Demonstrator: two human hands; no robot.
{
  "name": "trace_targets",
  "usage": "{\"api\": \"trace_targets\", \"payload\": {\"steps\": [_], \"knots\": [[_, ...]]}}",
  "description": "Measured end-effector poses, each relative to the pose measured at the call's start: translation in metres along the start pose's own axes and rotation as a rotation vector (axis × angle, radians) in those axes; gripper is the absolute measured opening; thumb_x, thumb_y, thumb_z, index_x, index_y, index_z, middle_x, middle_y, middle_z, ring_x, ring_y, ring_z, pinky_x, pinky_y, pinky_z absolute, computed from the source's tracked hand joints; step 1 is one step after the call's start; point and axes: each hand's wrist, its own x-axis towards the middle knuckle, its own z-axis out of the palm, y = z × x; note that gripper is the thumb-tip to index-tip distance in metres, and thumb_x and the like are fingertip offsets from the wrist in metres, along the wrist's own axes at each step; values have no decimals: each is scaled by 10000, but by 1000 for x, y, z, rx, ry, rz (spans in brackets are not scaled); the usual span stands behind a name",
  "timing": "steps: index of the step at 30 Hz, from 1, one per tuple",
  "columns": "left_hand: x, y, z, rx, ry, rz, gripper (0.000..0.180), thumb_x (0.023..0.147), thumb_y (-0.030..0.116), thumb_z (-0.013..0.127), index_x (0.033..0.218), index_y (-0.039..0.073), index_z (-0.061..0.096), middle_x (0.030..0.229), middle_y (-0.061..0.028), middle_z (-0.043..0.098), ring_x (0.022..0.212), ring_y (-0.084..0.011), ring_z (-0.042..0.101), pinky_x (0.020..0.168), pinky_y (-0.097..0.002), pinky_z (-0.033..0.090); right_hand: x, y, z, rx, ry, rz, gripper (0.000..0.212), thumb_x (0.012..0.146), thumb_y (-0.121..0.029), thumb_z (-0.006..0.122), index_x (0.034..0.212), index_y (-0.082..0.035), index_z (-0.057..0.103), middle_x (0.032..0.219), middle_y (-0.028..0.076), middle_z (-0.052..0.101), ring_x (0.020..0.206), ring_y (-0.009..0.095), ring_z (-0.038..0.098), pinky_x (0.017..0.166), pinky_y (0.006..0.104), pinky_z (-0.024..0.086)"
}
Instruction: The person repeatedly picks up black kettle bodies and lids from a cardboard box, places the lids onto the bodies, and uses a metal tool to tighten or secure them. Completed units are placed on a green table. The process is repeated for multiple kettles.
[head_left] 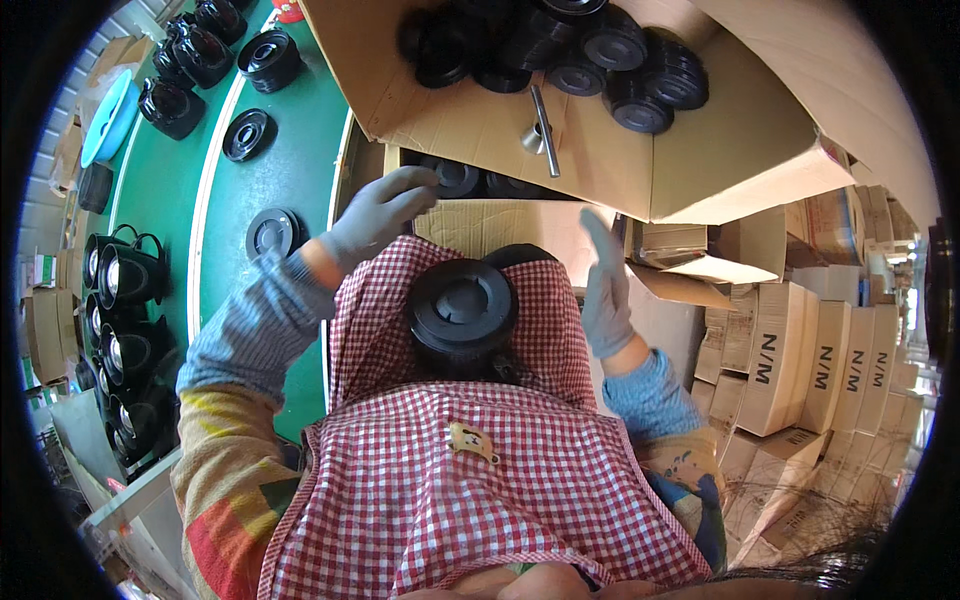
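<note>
Between my thighs, on the red checked apron (470,440), stands a black pot with a round black lid (462,305) on top. Above and left of it, my left hand (385,215) in a grey glove is raised with its fingers stretched out, holding nothing. My right hand (606,295), gloved too, is lifted to the right of the pot, seen edge-on with straight fingers and nothing in it. Neither hand touches the pot. Ahead, a metal rod tool (545,130) with a short cylinder beside it rests at the carton's front flap.
A large open carton (740,120) holds several black round lids (612,45). Beneath it, another box (480,220) contains more. On the green bench (290,130) lie loose lids (272,235); black pots (130,275) line its left side. Stacked cartons (780,350) fill the right.
</note>
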Motion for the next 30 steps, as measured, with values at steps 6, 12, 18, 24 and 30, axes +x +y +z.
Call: {"api": "trace_targets", "payload": {"steps": [6, 12, 18, 24, 30], "knots": [[-72, 75, 14, -773, 90, -602, 401, 1041, 122, 507, 1412, -26, 537, 1358, -112, 597, 1240, -192, 556, 1073, -313, 432, -62, -29, 20, 277, -251, 260, 832, 1022, -523, 521, 1560, 61, 275, 1584, 268, 352, 1505, 365, 305, 1232, 423, 233], [-39, 80, 53, -983, 74, -679, 411, 1057, 167, 476, 1420, -19, 536, 1387, -138, 588, 1277, -217, 560, 1127, -335, 419, -109, -39, 89, 327, -241, 264, 1045, 983, -485, 603, 1594, 36, -65, 1675, 271, -29, 1568, 376, 18, 1252, 478, 141], [-25, 55, 52, -1002, -135, -707, 404, 1056, 169, 483, 1410, -15, 550, 1364, -141, 605, 1240, -220, 589, 1116, -331, 439, -101, -2, 41, 457, -149, 391, 606, 1025, -252, 594, 1525, 3, 368, 1552, 238, 394, 1440, 306, 392, 1170, 375, 345], [-20, 53, 61, -967, -61, -656, 381, 1056, 135, 474, 1388, -30, 565, 1371, -140, 606, 1273, -238, 571, 1145, -328, 406, -13, 108, 36, 430, 239, 681, 332, 1049, -145, 557, 1334, 15, 611, 1283, 124, 674, 1162, 177, 630, 1025, 283, 478], [-38, 42, 43, -801, 280, -497, 347, 1044, 104, 514, 1352, -40, 582, 1325, -123, 632, 1239, -221, 589, 1100, -346, 443, 22, 95, 44, 355, 96, 509, 318, 1013, -153, 604, 1284, 3, 658, 1247, 114, 706, 1142, 186, 657, 996, 297, 502]]}}
